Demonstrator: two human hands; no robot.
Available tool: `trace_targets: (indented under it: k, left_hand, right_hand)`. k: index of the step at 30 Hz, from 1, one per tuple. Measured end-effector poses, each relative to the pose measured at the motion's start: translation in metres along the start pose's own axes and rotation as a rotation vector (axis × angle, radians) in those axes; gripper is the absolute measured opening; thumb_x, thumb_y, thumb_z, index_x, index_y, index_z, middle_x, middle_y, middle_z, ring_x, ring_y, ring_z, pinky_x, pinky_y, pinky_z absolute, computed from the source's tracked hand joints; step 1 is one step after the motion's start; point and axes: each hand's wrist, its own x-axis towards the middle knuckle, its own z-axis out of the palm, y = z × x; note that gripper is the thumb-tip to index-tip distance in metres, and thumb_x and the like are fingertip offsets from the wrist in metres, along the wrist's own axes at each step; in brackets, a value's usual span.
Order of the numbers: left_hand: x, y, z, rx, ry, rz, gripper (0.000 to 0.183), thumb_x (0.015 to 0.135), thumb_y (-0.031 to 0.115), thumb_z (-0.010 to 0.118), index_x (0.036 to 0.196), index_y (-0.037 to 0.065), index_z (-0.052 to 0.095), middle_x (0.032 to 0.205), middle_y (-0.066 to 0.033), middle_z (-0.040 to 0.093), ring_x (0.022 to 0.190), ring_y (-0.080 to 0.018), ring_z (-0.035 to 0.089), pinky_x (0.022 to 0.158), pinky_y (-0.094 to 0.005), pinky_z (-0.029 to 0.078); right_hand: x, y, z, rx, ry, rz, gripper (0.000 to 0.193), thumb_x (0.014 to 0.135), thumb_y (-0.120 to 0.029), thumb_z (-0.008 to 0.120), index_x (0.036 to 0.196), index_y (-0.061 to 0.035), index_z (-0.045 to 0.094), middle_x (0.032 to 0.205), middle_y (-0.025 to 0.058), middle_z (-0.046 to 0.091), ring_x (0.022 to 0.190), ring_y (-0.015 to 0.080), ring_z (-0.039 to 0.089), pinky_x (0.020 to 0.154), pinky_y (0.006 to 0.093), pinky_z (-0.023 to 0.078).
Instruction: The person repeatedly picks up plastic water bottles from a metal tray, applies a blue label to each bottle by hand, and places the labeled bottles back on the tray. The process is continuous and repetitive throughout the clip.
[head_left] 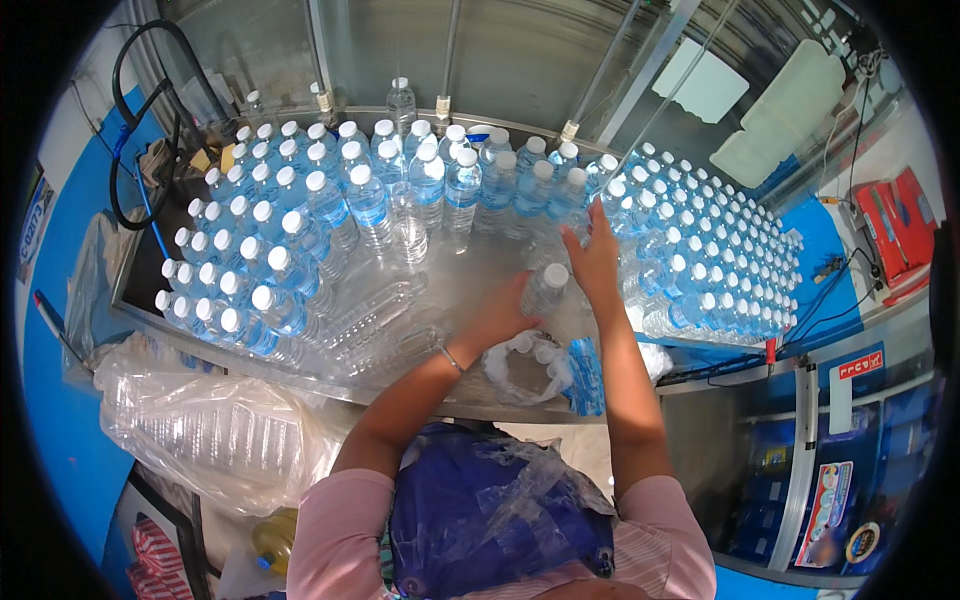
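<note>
My left hand (507,312) is wrapped round a clear plastic bottle (546,288) with a white cap, over the metal counter (455,285). Just beyond it to the right, my right hand (597,258) is raised with thumb and fingers apart and nothing visible in it. Its fingertips are near the capped water bottles (572,195) at the back of the counter. Close below the left hand lie a clear bag of white caps (527,368) and a bundle of blue labels (586,376). Uncapped clear bottles (372,308) lie on their sides left of the left hand.
Rows of capped, labelled bottles (262,262) fill the counter's left side. More bottles (712,245) are packed tightly at the right. Filling taps (443,106) hang along the back. A large plastic bag of bottles (215,425) sits below the counter's left front edge.
</note>
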Motion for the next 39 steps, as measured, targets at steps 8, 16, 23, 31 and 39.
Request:
trace_targets:
  k: [8, 16, 23, 31, 39]
  left_hand:
    - [0.006, -0.035, -0.065, 0.314, 0.444, -0.003, 0.096, 0.068, 0.024, 0.083, 0.141, -0.009, 0.030, 0.135, -0.0293, 0.047, 0.126, -0.0426, 0.046, 0.105, -0.0438, 0.039]
    - [0.021, -0.058, -0.078, 0.115, 0.470, -0.021, 0.096, 0.068, 0.023, 0.082, 0.139, -0.012, 0.029, 0.134, -0.0312, 0.046, 0.126, -0.0432, 0.046, 0.105, -0.0429, 0.039]
    - [0.018, -0.059, -0.079, 0.129, 0.446, -0.041, 0.101, 0.068, 0.027, 0.083, 0.141, -0.014, 0.025, 0.138, -0.0332, 0.042, 0.129, -0.0431, 0.043, 0.108, -0.0417, 0.037]
    - [0.018, -0.054, -0.081, 0.113, 0.397, -0.101, 0.102, 0.070, 0.030, 0.082, 0.142, -0.014, 0.024, 0.141, -0.0331, 0.039, 0.132, -0.0429, 0.041, 0.109, -0.0419, 0.035]
    - [0.017, -0.048, -0.081, 0.136, 0.416, -0.080, 0.099, 0.068, 0.027, 0.083, 0.139, -0.012, 0.027, 0.136, -0.0329, 0.043, 0.126, -0.0445, 0.045, 0.106, -0.0436, 0.038]
  right_hand:
    - [-0.004, -0.003, 0.001, -0.050, -0.115, 0.199, 0.070, 0.076, -0.017, 0.080, 0.132, -0.0052, 0.040, 0.112, 0.0222, 0.062, 0.100, 0.0321, 0.065, 0.083, 0.0407, 0.052]
    - [0.005, -0.006, 0.001, -0.052, 0.014, 0.049, 0.068, 0.077, -0.020, 0.080, 0.131, -0.0049, 0.041, 0.102, 0.0224, 0.066, 0.093, 0.0310, 0.068, 0.076, 0.0376, 0.054]
    - [0.003, -0.007, 0.002, -0.149, -0.144, 0.056, 0.075, 0.077, -0.023, 0.081, 0.134, -0.0042, 0.037, 0.099, 0.0211, 0.068, 0.087, 0.0341, 0.069, 0.071, 0.0398, 0.054]
    - [-0.024, 0.038, 0.019, 0.992, -0.347, 1.019, 0.050, 0.093, -0.034, 0.060, 0.129, -0.0035, 0.046, 0.104, 0.0207, 0.067, 0.085, 0.0272, 0.069, 0.064, 0.0354, 0.059]
    - [-0.063, 0.094, 0.022, 1.716, -0.318, 1.188, 0.058, 0.095, -0.047, 0.054, 0.124, 0.0031, 0.050, 0.113, 0.0302, 0.057, 0.086, 0.0306, 0.066, 0.066, 0.0294, 0.061]
